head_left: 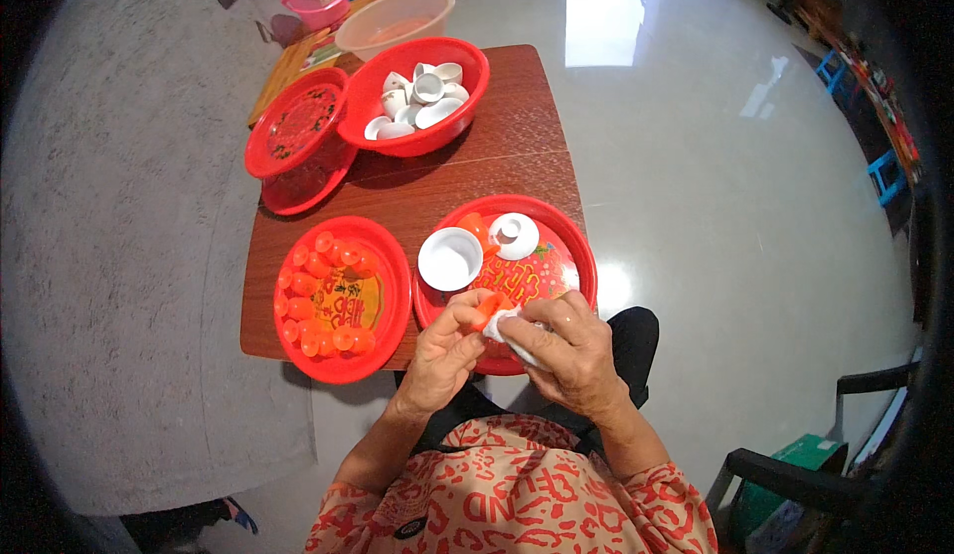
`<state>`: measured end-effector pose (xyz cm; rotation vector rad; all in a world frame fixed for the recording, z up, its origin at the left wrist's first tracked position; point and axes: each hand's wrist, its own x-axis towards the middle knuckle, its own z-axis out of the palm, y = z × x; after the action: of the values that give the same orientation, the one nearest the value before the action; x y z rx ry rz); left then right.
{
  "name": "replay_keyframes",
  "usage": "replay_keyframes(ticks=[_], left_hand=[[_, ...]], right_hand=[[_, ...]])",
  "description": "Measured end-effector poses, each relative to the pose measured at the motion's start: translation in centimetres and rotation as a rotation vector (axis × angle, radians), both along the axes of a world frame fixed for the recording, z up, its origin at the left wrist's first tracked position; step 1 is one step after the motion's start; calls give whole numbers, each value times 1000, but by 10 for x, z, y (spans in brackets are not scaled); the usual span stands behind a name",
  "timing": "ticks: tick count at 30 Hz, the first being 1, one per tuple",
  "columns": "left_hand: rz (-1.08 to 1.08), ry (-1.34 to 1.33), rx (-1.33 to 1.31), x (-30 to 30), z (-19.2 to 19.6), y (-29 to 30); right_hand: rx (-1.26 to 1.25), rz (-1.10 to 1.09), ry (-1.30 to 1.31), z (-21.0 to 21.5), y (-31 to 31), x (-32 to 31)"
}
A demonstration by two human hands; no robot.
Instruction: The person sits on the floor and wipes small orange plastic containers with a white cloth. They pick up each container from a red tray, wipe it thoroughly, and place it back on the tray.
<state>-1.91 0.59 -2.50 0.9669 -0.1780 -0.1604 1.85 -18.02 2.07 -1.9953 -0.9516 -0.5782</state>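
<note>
Between the fingertips of my left hand (437, 357) is a small orange plastic cup (488, 310). My right hand (578, 353) grips a white cloth (497, 327) and presses it against the cup. Both hands are over the near edge of a red tray (588, 266) with a printed pattern. On that tray are a white bowl (450, 259), a white lid (515, 237) with a round knob, and another orange piece (474, 225) partly hidden behind the bowl. To the left, a second red tray (399, 301) carries several small orange cups (301, 308) around its edge.
Farther back on the brown table (527, 107), a red basin (417, 145) holds several white cups (428, 88). Beside it, another red tray (338, 87) rests on a red container. Beyond are a pale basin (397, 12) and a pink basket (318, 7). A black chair arm (795, 482) stands at right.
</note>
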Motion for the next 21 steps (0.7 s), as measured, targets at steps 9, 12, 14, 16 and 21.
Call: replay_keyframes(ticks=[9,12,14,16,21], left_hand=[[9,47,92,-1,11,-6],[-4,-38,176,3,6,-5],[-55,19,77,2,13,-5],[-22,23,73,1,14,-7],[-74,22,-62,-2,19,-6]], right_hand=[[28,-43,108,-11,-3,5],[-52,1,-14,-4,0,0],[-95,28,-74,-2,0,-4],[-38,36,-47,-4,0,-3],[105,30,99,-8,-4,3]])
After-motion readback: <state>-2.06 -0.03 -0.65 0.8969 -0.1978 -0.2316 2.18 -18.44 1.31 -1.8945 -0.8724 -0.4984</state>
